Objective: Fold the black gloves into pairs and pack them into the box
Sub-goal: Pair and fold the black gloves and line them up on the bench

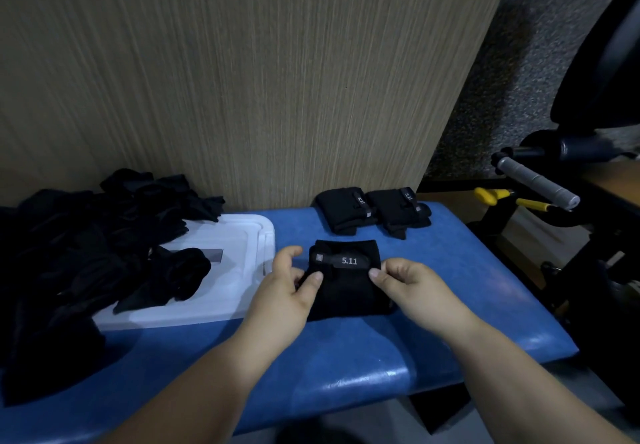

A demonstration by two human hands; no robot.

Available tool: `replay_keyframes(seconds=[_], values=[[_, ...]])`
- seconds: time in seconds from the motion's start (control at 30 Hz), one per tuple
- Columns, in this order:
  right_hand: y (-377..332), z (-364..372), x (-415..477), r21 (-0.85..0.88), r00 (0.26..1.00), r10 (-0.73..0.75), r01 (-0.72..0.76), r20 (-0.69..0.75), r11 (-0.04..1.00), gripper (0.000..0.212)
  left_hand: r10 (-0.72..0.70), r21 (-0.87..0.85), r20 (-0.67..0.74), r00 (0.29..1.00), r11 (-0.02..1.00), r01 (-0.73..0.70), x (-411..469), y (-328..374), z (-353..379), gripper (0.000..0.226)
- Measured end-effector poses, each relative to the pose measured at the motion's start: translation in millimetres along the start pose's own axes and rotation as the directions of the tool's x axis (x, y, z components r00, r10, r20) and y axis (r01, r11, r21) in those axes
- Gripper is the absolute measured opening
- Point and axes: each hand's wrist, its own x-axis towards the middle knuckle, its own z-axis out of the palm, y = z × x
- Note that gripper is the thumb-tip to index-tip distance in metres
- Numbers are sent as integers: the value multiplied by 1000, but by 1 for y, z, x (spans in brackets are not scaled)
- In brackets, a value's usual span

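Both hands [287,293] [410,286] pinch a folded pair [346,293] beside the glove-strewn tray [242,246].

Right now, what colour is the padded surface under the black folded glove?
Blue: the glossy padded bench surface shows best in the head view.

Both hands [284,296] [414,291] and forearms [207,377] are bare.

Folded black fabric glove pair [346,296]: black throughout; strap lettering "5.11" white.
Blue padded vinyl bench top [450,287]: plain blue, glossy.
White plastic tray [242,235]: plain white.
Tan wood-grain wall panel [242,79]: fine vertical streaks.
Grey carpet floor [519,97]: speckled.
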Motion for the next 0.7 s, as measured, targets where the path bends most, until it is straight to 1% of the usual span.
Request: replay_keyframes(seconds=[0.07,0.13,0.23,0.33,0.43,0.53,0.6,0.63,0.7], values=[[0,4,0,-35,999,44,-44,-2,998,33,1,46,-36,999,999,0,-1,-1,1,51],[0,7,0,-76,997,79,-80,-13,994,31,34,114,-60,998,993,-27,-3,-1,1,54],[-1,12,0,-137,995,81,-89,-63,987,27,141,258,-67,988,959,-119,-7,0,3,50],[-3,15,-1,-183,993,87,-102,-85,978,21,268,388,-45,962,892,-230,-10,-1,6,42],[-4,17,-2,-240,991,87,-110,-104,965,21,325,487,12,945,824,-290,-11,-2,6,42],[-5,18,-2,-276,990,73,-104,-120,956,21,307,556,138,942,763,-330,-11,-2,6,47],[-4,20,-2,-320,990,52,-92,-130,943,21,255,594,214,943,732,-333,-11,-3,7,47],[-4,21,-2,-347,990,36,-83,-138,934,23,224,602,235,946,730,-323,-10,-3,7,47],[-2,23,-3,-397,988,-8,-55,-157,916,33,180,603,260,949,737,-305,-9,-4,8,48]])
